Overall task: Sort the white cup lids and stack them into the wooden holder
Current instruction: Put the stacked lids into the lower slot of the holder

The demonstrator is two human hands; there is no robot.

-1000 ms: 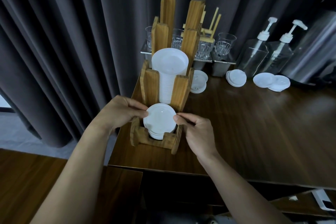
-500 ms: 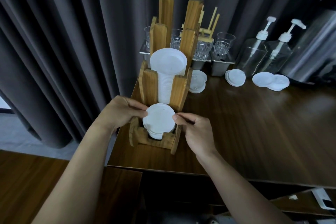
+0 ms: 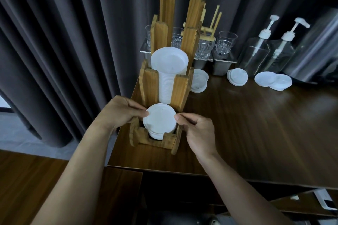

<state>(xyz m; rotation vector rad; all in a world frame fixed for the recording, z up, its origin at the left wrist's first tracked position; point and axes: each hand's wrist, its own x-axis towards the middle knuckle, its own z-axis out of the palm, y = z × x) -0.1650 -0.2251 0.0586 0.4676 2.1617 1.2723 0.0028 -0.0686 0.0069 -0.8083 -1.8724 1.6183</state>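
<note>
A wooden holder (image 3: 155, 140) with stepped compartments stands at the left end of the dark table. Its lowest front compartment holds a short stack of white cup lids (image 3: 159, 120). My left hand (image 3: 120, 111) pinches the stack's left rim with curled fingers, and my right hand (image 3: 197, 129) pinches its right rim. The compartment behind holds a tall stack of white cups (image 3: 169, 67). More loose white lids lie on the table: one pile (image 3: 199, 81) right of the holder, a second pile (image 3: 237, 76) farther right, and a third pile (image 3: 273, 80) near the pump bottles.
Glass tumblers (image 3: 225, 43) on metal containers stand behind the holder. Two clear pump bottles (image 3: 256, 51) and a steel vessel (image 3: 314, 49) stand at the back right. Dark curtains hang behind. The table's front edge (image 3: 182, 171) runs below my hands.
Hardly anything moved. Both hands stay on the rims of the lid stack in the front compartment, shifted only slightly.
</note>
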